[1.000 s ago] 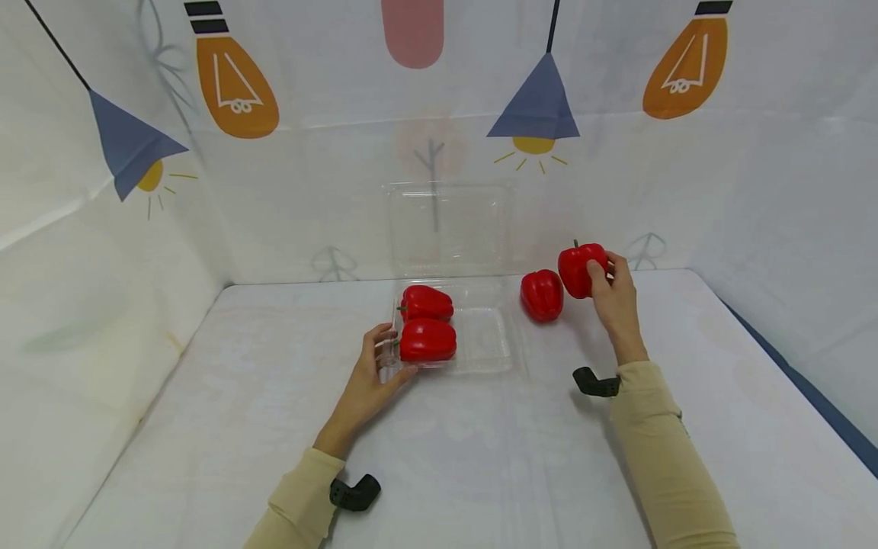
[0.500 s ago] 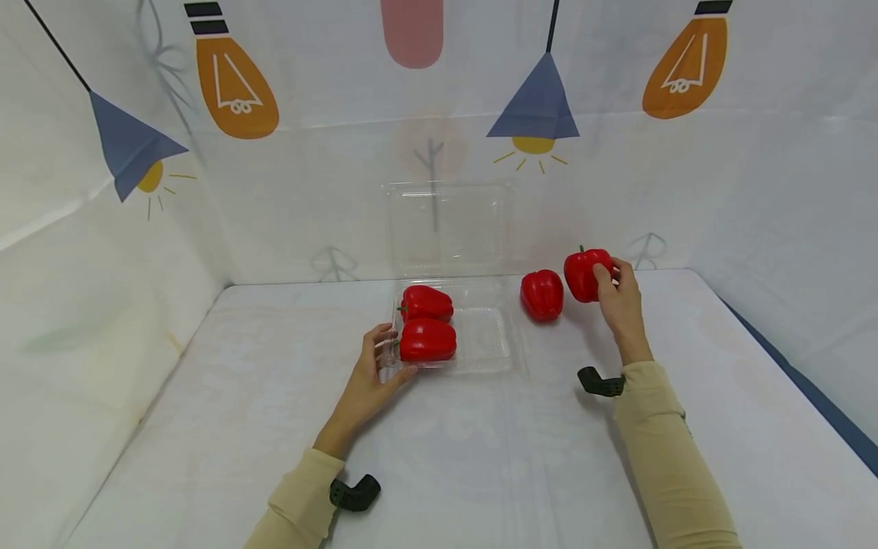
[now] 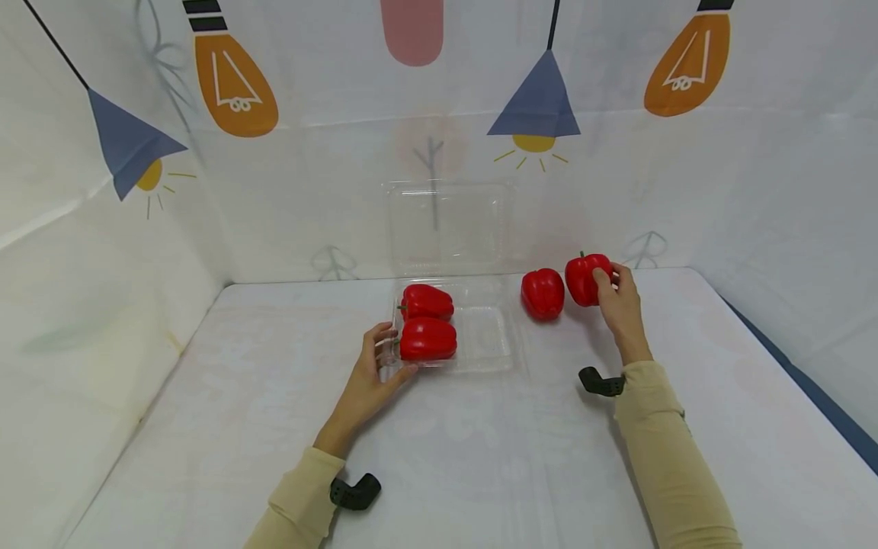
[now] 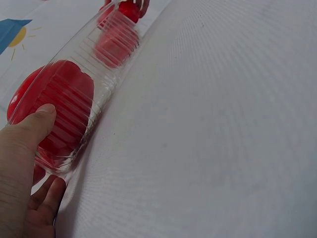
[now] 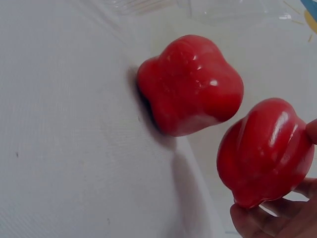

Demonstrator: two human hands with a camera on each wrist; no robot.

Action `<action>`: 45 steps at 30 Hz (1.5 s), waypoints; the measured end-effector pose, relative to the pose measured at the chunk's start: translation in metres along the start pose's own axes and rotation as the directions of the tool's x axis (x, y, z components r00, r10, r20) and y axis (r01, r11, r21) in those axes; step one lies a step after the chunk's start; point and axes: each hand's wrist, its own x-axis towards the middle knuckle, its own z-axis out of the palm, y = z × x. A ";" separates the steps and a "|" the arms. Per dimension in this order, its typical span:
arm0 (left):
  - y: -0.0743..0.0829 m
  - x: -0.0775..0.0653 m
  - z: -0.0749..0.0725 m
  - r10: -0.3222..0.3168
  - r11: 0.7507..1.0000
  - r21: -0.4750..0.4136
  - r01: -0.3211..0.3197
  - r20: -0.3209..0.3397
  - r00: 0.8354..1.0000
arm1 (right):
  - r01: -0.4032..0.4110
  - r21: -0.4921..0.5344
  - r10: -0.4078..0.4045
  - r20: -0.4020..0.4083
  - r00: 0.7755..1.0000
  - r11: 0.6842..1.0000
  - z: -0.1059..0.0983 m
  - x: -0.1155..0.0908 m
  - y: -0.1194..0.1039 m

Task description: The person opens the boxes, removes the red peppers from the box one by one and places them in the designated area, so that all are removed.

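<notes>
The right wrist view's edges crop the right hand (image 5: 290,215) and the clear plastic clamshell (image 5: 143,5). In the head view, the held bell pepper (image 3: 583,280) partly hides that hand; both sleeves (image 3: 295,499) run off below.

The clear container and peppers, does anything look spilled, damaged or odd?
Nothing stands out: no visible spill or damage. Two peppers lie side by side in the container, its lid open behind them; one pepper sits on the table to the right, and the right hand holds another pepper.

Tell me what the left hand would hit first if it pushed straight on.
The clear container, which the left hand grips; beyond its side, probably the nearer red pepper inside.
</notes>
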 end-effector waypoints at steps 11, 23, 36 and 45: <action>0.001 0.000 0.001 -0.005 1.000 -0.031 0.005 0.009 1.000 | -0.033 -0.027 0.034 0.025 0.999 0.999 0.001 0.003 0.008; 0.000 0.000 -0.001 0.025 1.000 -0.002 -0.025 0.002 1.000 | -0.006 -0.053 0.007 0.019 1.000 0.999 0.001 0.009 0.023; -0.002 0.002 -0.001 0.014 1.000 -0.004 -0.014 0.004 1.000 | -0.002 -0.078 0.003 0.017 1.000 0.997 0.002 0.013 0.033; -0.003 0.003 -0.001 -0.008 1.000 0.000 0.008 0.012 1.000 | -0.014 -0.096 0.017 0.033 0.999 0.995 0.004 0.014 0.035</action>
